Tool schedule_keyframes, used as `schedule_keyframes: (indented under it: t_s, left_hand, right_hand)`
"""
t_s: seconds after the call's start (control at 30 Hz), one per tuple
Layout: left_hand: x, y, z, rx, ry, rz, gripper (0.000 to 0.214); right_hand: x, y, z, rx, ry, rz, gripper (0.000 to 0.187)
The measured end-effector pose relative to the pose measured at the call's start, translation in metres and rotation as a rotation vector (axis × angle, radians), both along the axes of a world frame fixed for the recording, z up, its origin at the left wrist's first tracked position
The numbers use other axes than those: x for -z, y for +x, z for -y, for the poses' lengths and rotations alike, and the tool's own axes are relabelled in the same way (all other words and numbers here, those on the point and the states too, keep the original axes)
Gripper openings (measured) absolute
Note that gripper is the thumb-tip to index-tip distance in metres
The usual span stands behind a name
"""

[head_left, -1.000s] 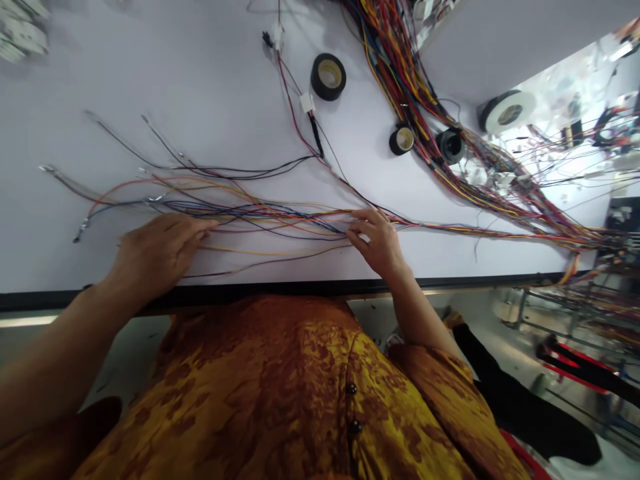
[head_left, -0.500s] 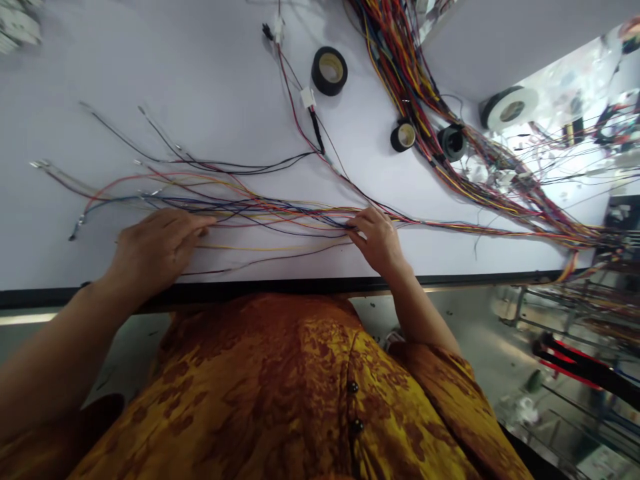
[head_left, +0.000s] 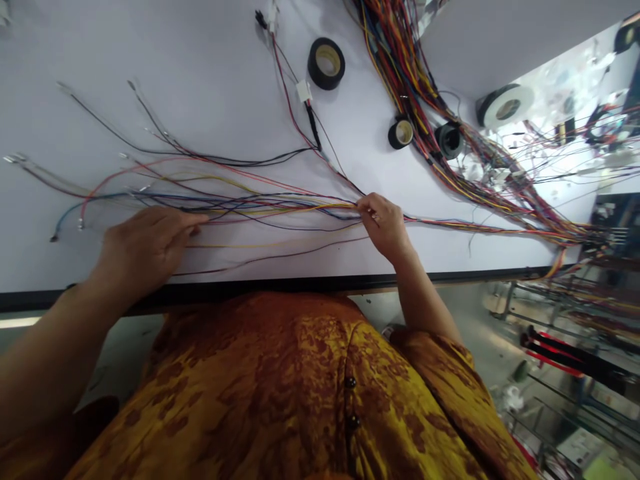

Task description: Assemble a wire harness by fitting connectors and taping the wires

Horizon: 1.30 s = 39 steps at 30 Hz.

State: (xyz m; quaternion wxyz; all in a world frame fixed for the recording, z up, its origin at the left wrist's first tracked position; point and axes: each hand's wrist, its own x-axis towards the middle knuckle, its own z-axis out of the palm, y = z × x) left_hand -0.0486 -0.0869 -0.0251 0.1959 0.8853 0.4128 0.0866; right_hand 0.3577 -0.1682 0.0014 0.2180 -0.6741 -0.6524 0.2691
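Observation:
A long bundle of thin coloured wires runs along the white table, its left ends fanned out with small metal terminals. My right hand is closed around the bundle, thumb and fingers pinched on it where the strands gather. Farther left, my left hand lies low over the loose wires, its thumb and index finger closed on some strands near the fingertips; the other fingers are partly hidden. A white connector with black-taped leads joins the bundle from above.
A black tape roll lies beyond the wires, with a smaller tape roll to its right. A thick wire harness crosses the right side, beside a white-faced roll. The table's black edge runs close to my body.
My right hand has shifted slightly right and up along the bundle, still gripping it. The strands between my hands have moved a little. My left hand has stayed nearly in place.

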Motion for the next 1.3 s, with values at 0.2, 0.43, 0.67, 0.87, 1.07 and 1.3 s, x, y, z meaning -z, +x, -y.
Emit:
schedule_keyframes:
  t_s: [0.2, 0.43, 0.67, 0.87, 1.07, 1.3]
  left_hand:
    - [0.000, -0.001, -0.001, -0.008, -0.012, -0.025, 0.038]
    - [0.000, 0.002, -0.001, -0.001, 0.000, -0.030, 0.038]
    - [-0.002, 0.001, -0.002, -0.030, -0.051, -0.044, 0.038]
    - [-0.002, 0.001, -0.003, -0.013, -0.053, -0.061, 0.037]
    - [-0.005, 0.007, -0.003, 0.006, -0.015, -0.056, 0.039]
    - [-0.006, 0.006, -0.006, 0.006, -0.028, -0.081, 0.040]
  right_hand:
    - [0.001, -0.002, 0.002, -0.134, -0.012, 0.065, 0.018]
    - [-0.002, -0.007, 0.003, -0.152, -0.036, 0.225, 0.014]
    - [-0.007, -0.019, -0.001, -0.162, -0.085, 0.362, 0.021]
    - [-0.005, -0.026, 0.000, -0.203, -0.066, 0.470, 0.023]
    - [-0.008, -0.034, 0.002, -0.201, -0.104, 0.582, 0.015]
    - [-0.002, -0.036, 0.012, -0.185, -0.163, 0.406, 0.012]
